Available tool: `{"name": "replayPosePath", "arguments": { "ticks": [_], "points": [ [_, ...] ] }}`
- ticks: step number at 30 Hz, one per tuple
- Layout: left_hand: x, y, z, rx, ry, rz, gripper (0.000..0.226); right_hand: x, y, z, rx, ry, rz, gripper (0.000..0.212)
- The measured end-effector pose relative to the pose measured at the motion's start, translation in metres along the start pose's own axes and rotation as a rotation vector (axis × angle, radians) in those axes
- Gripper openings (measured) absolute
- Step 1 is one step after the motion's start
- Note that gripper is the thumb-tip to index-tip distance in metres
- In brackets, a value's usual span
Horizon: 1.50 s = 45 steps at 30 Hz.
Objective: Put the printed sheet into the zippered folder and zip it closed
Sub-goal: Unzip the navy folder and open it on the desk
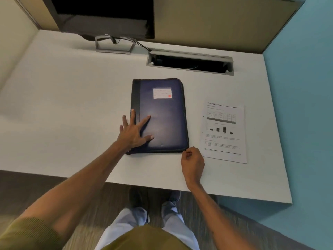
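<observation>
Two hands apart: left hand (134, 132) flat on the closed zippered folder (162, 109), right hand (192, 163) pinching its near right corner (zip pull unclear). Printed sheet (224, 130) beside right hand, long side pointing away.

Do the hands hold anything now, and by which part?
The right hand pinches the folder at its near right corner, probably the hidden zipper pull. The left hand only rests flat on it.

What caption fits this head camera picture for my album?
Left hand flat on the blue zippered folder, right hand curled at its near corner, printed sheet lying alongside.
</observation>
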State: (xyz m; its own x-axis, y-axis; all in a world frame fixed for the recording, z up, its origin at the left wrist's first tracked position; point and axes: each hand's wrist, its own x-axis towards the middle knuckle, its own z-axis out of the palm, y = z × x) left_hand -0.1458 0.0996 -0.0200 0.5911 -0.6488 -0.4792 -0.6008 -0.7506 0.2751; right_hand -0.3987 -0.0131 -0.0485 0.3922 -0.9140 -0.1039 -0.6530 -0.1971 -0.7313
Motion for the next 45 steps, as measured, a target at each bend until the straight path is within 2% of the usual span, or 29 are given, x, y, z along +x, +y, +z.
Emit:
{"name": "replayPosePath", "arguments": {
  "ticks": [2, 5, 10, 20, 29, 35, 38, 41, 43, 45],
  "points": [
    [-0.008, -0.009, -0.001, -0.023, -0.013, -0.057, 0.102, -0.003, -0.004, 0.002, -0.001, 0.028, 0.021, 0.008],
    [-0.013, -0.003, 0.000, 0.028, 0.070, -0.079, 0.102, -0.017, -0.016, 0.014, 0.007, 0.069, 0.061, 0.009],
    [-0.014, 0.004, 0.004, -0.019, 0.067, -0.117, 0.105, -0.048, -0.039, 0.045, 0.016, 0.053, 0.028, 0.009],
    [-0.021, -0.005, -0.002, -0.074, 0.084, -0.093, 0.108, -0.094, -0.081, 0.100, 0.028, -0.068, -0.075, 0.005],
    [-0.017, -0.014, -0.008, -0.113, 0.059, -0.078, 0.105, -0.102, -0.089, 0.111, 0.058, -0.063, -0.015, 0.009],
    [-0.029, -0.022, -0.002, -0.162, 0.142, -0.044, 0.085, -0.093, -0.088, 0.100, -0.018, -0.188, -0.087, 0.013],
    [-0.053, -0.026, 0.010, -0.168, 0.360, -0.064, 0.057, -0.090, -0.089, 0.093, -0.060, -0.252, -0.127, 0.018],
    [-0.081, -0.031, 0.036, -0.151, 0.573, 0.019, 0.024, -0.081, -0.085, 0.081, -0.095, -0.283, -0.186, 0.020],
    [-0.098, -0.033, 0.059, -0.141, 0.576, 0.077, 0.017, -0.069, -0.081, 0.071, -0.088, -0.267, -0.226, 0.014],
    [-0.112, -0.028, 0.083, -0.158, 0.541, 0.046, 0.022, -0.054, -0.078, 0.059, -0.090, -0.248, -0.321, 0.009]
  ]
}}
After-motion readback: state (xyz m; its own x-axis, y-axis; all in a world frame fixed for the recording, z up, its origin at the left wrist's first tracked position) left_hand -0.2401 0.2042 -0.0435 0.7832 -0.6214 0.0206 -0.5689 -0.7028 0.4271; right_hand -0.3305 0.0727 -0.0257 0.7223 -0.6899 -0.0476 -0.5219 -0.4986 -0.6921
